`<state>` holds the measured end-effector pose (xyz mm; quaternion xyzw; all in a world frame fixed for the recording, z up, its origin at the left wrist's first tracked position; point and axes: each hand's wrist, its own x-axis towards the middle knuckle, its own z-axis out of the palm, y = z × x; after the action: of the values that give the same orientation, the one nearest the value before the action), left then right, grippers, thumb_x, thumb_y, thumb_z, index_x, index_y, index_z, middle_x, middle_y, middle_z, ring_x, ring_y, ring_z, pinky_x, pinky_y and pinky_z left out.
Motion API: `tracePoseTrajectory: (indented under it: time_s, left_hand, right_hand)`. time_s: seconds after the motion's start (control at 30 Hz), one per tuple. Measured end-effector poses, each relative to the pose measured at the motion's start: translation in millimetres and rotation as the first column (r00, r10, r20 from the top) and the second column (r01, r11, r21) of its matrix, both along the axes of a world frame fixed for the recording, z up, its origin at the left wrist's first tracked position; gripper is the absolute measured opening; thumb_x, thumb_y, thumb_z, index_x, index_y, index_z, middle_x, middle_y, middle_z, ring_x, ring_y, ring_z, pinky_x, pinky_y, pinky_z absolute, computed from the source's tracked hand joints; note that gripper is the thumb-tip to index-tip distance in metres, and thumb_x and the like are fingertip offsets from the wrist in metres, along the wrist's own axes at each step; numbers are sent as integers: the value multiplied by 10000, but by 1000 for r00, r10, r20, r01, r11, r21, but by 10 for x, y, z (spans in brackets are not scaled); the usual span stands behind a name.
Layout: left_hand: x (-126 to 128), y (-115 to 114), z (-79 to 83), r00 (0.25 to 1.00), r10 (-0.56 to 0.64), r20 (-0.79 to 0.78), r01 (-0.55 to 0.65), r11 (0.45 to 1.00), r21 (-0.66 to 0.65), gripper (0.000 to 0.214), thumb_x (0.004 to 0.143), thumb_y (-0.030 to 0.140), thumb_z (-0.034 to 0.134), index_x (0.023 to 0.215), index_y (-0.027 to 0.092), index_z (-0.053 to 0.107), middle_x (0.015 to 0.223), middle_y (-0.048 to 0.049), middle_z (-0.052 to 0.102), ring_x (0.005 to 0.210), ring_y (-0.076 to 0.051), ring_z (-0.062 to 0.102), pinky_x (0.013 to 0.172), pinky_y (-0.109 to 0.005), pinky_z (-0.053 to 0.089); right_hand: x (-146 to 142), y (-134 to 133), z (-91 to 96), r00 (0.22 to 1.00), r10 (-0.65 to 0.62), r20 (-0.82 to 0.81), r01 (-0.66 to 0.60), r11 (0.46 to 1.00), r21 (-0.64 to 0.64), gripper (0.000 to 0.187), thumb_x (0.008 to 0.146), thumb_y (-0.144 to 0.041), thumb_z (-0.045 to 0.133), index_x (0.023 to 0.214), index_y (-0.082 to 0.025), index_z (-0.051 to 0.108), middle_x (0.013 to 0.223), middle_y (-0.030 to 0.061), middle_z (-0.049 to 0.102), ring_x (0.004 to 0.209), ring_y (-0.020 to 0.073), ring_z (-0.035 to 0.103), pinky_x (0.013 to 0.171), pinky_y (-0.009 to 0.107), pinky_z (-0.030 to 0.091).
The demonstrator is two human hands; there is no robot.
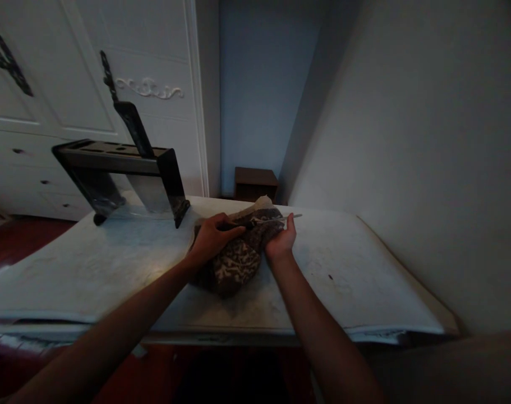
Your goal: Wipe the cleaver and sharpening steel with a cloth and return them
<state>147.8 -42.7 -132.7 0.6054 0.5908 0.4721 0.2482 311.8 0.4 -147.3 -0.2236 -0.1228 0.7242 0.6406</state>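
My left hand (213,238) is closed around the dark handle of a slim knife (275,220). The knife points to the right, its pale tip showing beyond my right hand (281,240). A brown and cream patterned cloth (237,262) lies bunched under the knife and hangs down towards me. The fingers of my right hand are wrapped around the cloth's right end, by the blade. Part of the blade is hidden by the cloth and the right hand.
A black and grey knife rack (120,163) stands on the white-covered table (335,264) at the left, holding a cleaver (133,129). White cupboards (162,50) rise behind. A brown box-like stand (256,178) is beyond the far edge, and a wall (406,140) borders the right side.
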Motion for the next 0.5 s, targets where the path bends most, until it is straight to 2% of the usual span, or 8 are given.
tracePoseTrajectory:
  time_s: [0.13,0.27,0.4,0.5]
  left_hand:
    - [-51,81,6,975,-89,-206,86,996,-22,316,717,543,677,727,228,708,743,-2,688,704,-175,628,636,-263,436]
    - [-77,241,-13,912,-220,-345,212,975,-62,365,791,577,571,779,254,740,786,-14,707,744,-198,639,693,-279,434]
    - [-99,455,-64,837,-341,-427,277,938,-207,439,825,583,482,793,222,731,806,-48,702,790,-219,639,702,-285,421]
    - [-94,571,-90,771,-473,-426,360,876,-322,516,854,576,406,850,168,722,860,-79,697,805,-223,629,711,-287,411]
  right_hand:
    - [-8,-16,36,999,-27,-29,27,1000,-2,507,895,-547,376,1145,-169,602,964,67,702,985,232,643,980,465,455]
    - [-9,17,16,999,-36,-24,36,999,-14,468,898,-502,398,1119,-155,619,935,70,707,976,228,648,979,447,459]
    - [17,103,-78,999,-41,2,41,999,-15,395,885,-438,440,1056,-151,649,883,55,715,936,225,660,965,426,474]
    - [58,171,-149,998,39,52,-38,999,-26,381,869,-437,469,997,-143,673,860,69,718,909,237,669,929,421,499]
